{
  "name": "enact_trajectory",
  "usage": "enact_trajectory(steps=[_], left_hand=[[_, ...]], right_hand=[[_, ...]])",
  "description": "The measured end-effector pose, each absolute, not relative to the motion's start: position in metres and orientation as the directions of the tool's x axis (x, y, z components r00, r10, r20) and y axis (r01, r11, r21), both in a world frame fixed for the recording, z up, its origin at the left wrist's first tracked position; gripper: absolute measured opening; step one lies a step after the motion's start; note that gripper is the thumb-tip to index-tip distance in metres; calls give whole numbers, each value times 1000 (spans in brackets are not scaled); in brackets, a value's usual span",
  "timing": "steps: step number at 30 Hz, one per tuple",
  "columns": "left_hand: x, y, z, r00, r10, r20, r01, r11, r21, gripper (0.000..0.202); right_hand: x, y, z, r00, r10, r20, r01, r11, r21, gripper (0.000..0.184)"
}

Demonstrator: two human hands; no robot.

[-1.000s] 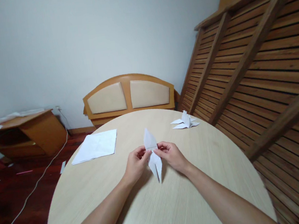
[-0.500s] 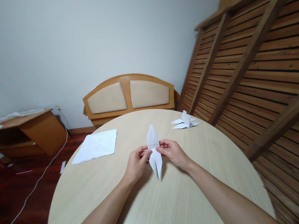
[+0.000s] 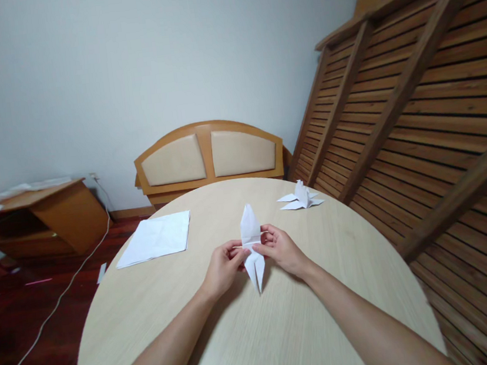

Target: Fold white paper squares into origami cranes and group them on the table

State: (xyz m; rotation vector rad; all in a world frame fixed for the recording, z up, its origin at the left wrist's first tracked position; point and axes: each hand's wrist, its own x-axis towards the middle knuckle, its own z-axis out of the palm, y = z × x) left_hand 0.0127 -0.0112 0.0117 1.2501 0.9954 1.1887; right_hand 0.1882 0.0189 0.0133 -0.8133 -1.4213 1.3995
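Observation:
A white folded paper figure (image 3: 250,229) stands between my hands near the middle of the round table. It has one pointed flap at the far end and two narrow points toward me, with a slit between them. My left hand (image 3: 225,267) pinches its left edge, thumb on top. From the other side my right hand (image 3: 283,253) grips the right edge, its thumb lying on the paper near the middle crease. The fingers beneath the paper are partly hidden.
A stack of white paper sheets (image 3: 155,239) lies at the table's left. Folded white paper pieces (image 3: 302,197) rest at the back right. Beyond the round table (image 3: 330,314) stand a headboard (image 3: 212,180) and, on the right, a leaning slatted wooden frame (image 3: 396,128).
My right thumb has shifted slightly left and down on the folded paper. The far flap leans a little differently. The stack and the other folded pieces have stayed put.

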Motion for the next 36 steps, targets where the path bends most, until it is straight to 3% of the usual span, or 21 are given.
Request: enact_trajectory(steps=[10,17,21,27,36], left_hand=[[12,-9,9,169,985,-34,-110,53,993,54],[10,-14,17,312,949,-40,-86,70,994,51],[10,-17,20,386,922,-44,-62,73,995,51],[12,-17,16,291,957,-22,-68,43,997,54],[12,-20,12,471,882,-25,-35,47,998,44]], right_hand=[[186,16,18,-313,948,57,-154,9,-988,54],[190,19,18,-342,927,152,-133,112,-985,39],[194,21,19,-337,928,157,-103,130,-986,40],[188,14,22,-345,927,146,-80,126,-989,40],[194,13,21,-361,923,130,-8,136,-991,40]])
